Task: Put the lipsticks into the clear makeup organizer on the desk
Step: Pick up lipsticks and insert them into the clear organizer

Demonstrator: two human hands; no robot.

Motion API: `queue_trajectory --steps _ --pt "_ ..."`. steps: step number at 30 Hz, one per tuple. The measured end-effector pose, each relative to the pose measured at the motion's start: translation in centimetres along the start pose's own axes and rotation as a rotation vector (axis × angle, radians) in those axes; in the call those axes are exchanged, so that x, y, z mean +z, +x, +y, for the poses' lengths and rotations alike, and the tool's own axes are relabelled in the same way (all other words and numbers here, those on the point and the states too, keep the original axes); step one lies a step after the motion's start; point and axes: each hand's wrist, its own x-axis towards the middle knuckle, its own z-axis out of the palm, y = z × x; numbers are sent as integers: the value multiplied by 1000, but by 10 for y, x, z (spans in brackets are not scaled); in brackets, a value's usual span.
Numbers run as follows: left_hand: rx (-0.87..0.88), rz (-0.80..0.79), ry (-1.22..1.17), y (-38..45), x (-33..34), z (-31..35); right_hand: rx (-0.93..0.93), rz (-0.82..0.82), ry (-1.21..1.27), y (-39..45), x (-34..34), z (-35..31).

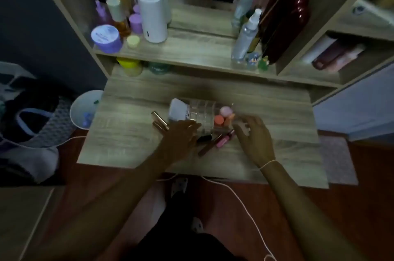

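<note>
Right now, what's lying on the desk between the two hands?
In the head view, lipsticks: a black tube, a dark brownish one and a pink one lie on the desk between the left hand and right hand.

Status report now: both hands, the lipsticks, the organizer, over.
Left hand and right hand both at the clear organizer, grip unclear. Lipsticks lying loose on the desk in front. Sponges occupy the right section.

Lipsticks lie flat just before the clear organizer.
</note>
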Motion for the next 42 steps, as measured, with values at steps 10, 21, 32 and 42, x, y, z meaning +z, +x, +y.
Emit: queue_trajectory --steps 10,21,32,42 --pt "-27 -323 70 19 52 17 217 -167 22 -28 59 32" --pt "-67 -325 91 26 64 18 420 -47 39 -9 74 26" --pt "-129 -165 -351 26 37 -10 685 87 -27 13 76 28" --pt "-44 28 -386 48 18 -30 583 342 256 36 36 16"
